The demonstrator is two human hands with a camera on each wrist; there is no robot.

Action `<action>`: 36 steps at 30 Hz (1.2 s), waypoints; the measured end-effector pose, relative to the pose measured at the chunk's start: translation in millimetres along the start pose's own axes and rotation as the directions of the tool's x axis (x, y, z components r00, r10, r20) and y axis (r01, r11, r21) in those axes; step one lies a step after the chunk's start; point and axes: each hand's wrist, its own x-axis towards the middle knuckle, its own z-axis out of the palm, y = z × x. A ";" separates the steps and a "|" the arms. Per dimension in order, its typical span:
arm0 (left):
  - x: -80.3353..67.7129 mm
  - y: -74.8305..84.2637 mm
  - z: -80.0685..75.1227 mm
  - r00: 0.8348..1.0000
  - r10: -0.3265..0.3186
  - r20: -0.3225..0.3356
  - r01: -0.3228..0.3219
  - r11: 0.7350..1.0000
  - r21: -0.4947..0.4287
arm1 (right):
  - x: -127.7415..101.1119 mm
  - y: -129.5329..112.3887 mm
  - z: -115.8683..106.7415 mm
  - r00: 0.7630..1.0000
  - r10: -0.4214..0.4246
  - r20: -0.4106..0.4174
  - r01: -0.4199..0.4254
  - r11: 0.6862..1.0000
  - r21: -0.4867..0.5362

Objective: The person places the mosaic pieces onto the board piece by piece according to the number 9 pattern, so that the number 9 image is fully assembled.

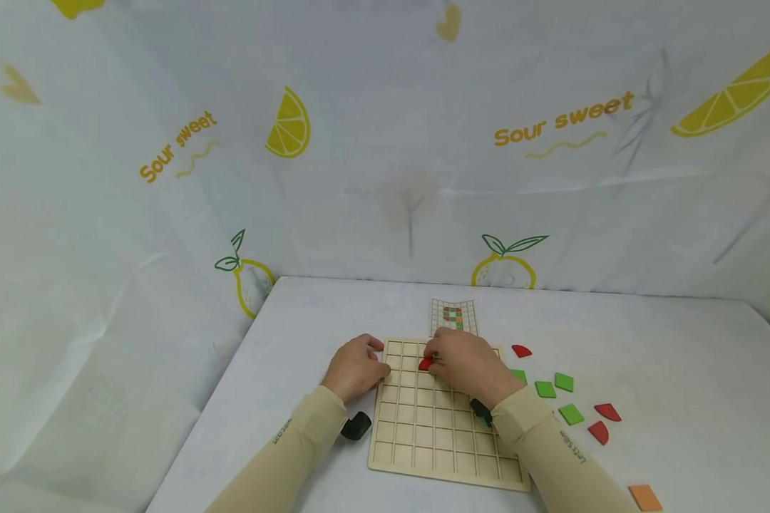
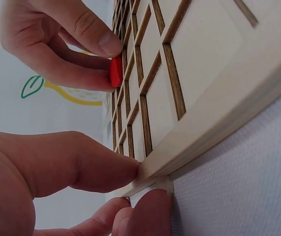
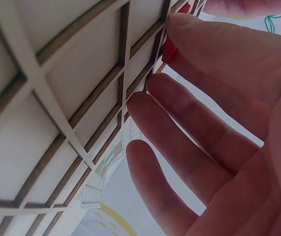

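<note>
A pale wooden grid board [image 1: 421, 434] lies on the white table in front of me. My left hand [image 1: 354, 367] holds its left edge near the far corner, thumb on the rim and fingers at the side, as the left wrist view shows. With thumb and index finger, my right hand [image 1: 467, 362] pinches a red quarter-round tile [image 1: 425, 364] over a cell in an upper row of the board. In the right wrist view the red tile [image 3: 169, 51] is right at the grid, partly hidden by the thumb, while the other fingers spread loosely.
Behind the board lies a pattern card [image 1: 455, 314] with a coloured grid. Right of the board are scattered green tiles [image 1: 564, 382], red quarter-round tiles [image 1: 599, 432] and an orange square tile [image 1: 644, 497]. A printed cloth [image 1: 385, 214] hangs behind the table.
</note>
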 end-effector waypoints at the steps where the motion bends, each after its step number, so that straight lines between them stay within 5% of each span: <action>1: 0.2 -0.2 0.2 1.000 -0.001 -0.001 0.001 1.000 0.001 | 0.0 0.2 0.2 1.000 -0.002 -0.001 0.002 1.000 -0.001; 36: -1.2 0.3 -0.8 1.000 0.006 -0.005 -0.006 1.000 0.019 | 0.2 3.2 0.7 1.000 -0.021 -0.009 0.021 1.000 -0.002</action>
